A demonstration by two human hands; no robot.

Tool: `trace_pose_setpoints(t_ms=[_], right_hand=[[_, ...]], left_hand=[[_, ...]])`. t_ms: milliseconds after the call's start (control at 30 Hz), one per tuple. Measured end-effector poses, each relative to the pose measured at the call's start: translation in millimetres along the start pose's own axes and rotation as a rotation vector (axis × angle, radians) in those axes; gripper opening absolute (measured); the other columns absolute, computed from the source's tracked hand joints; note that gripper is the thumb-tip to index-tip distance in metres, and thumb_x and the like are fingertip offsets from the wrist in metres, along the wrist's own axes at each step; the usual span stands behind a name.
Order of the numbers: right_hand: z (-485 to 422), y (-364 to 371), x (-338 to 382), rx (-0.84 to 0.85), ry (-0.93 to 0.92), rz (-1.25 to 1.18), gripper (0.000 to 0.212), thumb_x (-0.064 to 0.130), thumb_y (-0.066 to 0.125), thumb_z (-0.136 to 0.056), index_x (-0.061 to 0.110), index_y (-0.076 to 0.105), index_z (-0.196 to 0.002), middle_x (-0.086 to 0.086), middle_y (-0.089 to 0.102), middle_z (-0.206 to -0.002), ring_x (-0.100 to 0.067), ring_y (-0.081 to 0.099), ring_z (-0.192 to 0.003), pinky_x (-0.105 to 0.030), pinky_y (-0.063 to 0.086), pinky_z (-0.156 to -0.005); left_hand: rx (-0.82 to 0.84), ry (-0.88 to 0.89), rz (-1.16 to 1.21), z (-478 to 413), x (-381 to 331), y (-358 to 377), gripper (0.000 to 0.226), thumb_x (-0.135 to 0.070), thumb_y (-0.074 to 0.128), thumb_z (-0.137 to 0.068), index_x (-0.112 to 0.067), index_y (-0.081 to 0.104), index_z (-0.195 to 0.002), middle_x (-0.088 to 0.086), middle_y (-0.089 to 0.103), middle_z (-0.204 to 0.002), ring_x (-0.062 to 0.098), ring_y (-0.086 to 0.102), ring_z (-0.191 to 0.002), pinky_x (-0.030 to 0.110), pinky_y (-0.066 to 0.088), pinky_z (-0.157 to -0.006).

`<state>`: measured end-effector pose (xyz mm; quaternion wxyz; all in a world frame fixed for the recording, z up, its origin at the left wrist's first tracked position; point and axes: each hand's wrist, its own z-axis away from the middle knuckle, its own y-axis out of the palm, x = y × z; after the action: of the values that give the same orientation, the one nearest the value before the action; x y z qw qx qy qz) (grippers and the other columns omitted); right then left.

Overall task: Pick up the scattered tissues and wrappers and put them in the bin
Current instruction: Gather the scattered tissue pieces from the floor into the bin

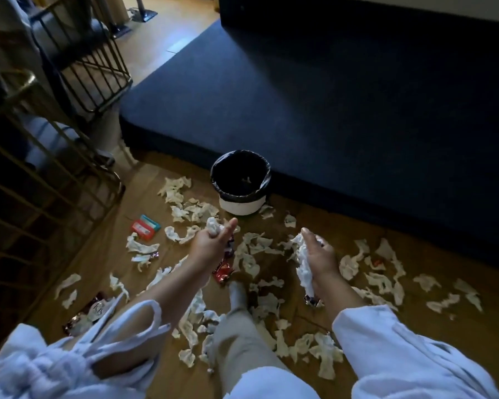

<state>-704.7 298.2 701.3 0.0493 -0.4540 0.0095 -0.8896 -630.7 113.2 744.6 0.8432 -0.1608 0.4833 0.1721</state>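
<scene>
Wooden floor (343,226) runs up to the edge of a dark blue platform (329,96), and torn tissues (175,185) lie all over it, mixed with a few wrappers, one of them red (222,272), just beside the left forearm. The bin (241,207) stands upright against the platform edge, its black liner folded over the rim and its mouth open to the camera.

Both hands are full and held above the floor. The left hand (211,243) has its fingers curled tight round a wad of tissue (213,226), with the thumb stretched out towards the bin. The right hand (321,256) grips a long bunch of tissues (304,269), which trails back towards the wrist, where a silvery wrapper (313,300) pokes out below.

The bin lies straight ahead of the hands and a little to the left, so the left hand is plainly the nearer, its wad close to the bin's near wall. The right hand would have to travel forward and across to the left to reach the mouth. The drop looks like the next step, left load first. A red and teal packet (145,227) lies off to the left.
</scene>
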Motion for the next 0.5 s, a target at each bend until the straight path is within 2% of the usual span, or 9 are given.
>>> trace_pose_setpoints(t_ms=[167, 233, 300, 367, 433, 500], right_hand=[[-99, 55, 32, 0.020, 0.017, -0.062, 0.018, 0.043, 0.050, -0.092, 0.030, 0.062, -0.096, -0.007, 0.062, -0.116, -0.026, 0.058, -0.105, -0.048, 0.045, -0.098], [-157, 83, 44, 0.021, 0.051, -0.100, 0.021, 0.040, 0.047, -0.094, 0.028, 0.062, -0.102, -0.005, 0.061, -0.115, -0.025, 0.057, -0.105, -0.046, 0.047, -0.096], [-218, 111, 55, 0.018, 0.125, -0.142, 0.022, 0.038, 0.046, -0.095, 0.024, 0.062, -0.098, -0.006, 0.062, -0.108, -0.024, 0.058, -0.100, -0.041, 0.048, -0.093], [-280, 140, 65, 0.023, 0.204, -0.185, 0.023, 0.038, 0.046, -0.094, 0.022, 0.061, -0.089, -0.009, 0.062, -0.100, -0.025, 0.058, -0.092, -0.038, 0.047, -0.086], [-341, 170, 68, 0.016, 0.280, -0.232, 0.025, 0.040, 0.047, -0.093, 0.020, 0.059, -0.084, -0.010, 0.060, -0.092, -0.025, 0.057, -0.084, -0.038, 0.048, -0.078], [-397, 196, 66, 0.033, 0.336, -0.329, 0.027, 0.038, 0.043, -0.093, 0.018, 0.056, -0.079, -0.006, 0.054, -0.078, -0.022, 0.052, -0.070, -0.031, 0.045, -0.064]], left_hand=[[0.088, -0.098, 0.046, -117, -24, 6, 0.034, -0.044, 0.059, -0.084, -0.018, 0.048, -0.065, -0.002, 0.044, -0.053, 0.006, 0.039, -0.040, 0.017, 0.032, -0.038], [0.062, -0.166, 0.033, -180, -29, 12, 0.036, -0.045, 0.060, -0.082, -0.018, 0.045, -0.064, -0.004, 0.042, -0.050, 0.006, 0.036, -0.038, 0.017, 0.031, -0.038], [0.002, -0.207, 0.012, -244, -33, 20, 0.040, -0.045, 0.058, -0.085, -0.016, 0.041, -0.063, -0.004, 0.040, -0.047, 0.007, 0.034, -0.038, 0.015, 0.029, -0.035], [-0.073, -0.277, 0.013, -307, -34, 29, 0.040, -0.046, 0.057, -0.086, -0.013, 0.047, -0.065, -0.005, 0.047, -0.047, 0.010, 0.039, -0.045, 0.019, 0.031, -0.040], [-0.113, -0.381, 0.074, -375, -20, 34, 0.037, -0.049, 0.057, -0.086, -0.014, 0.053, -0.077, -0.001, 0.055, -0.067, 0.013, 0.046, -0.060, 0.024, 0.034, -0.051], [-0.116, -0.468, 0.120, -438, 1, 37, 0.053, -0.061, 0.058, -0.079, -0.010, 0.058, -0.094, 0.003, 0.062, -0.097, 0.019, 0.056, -0.080, 0.027, 0.040, -0.060]])
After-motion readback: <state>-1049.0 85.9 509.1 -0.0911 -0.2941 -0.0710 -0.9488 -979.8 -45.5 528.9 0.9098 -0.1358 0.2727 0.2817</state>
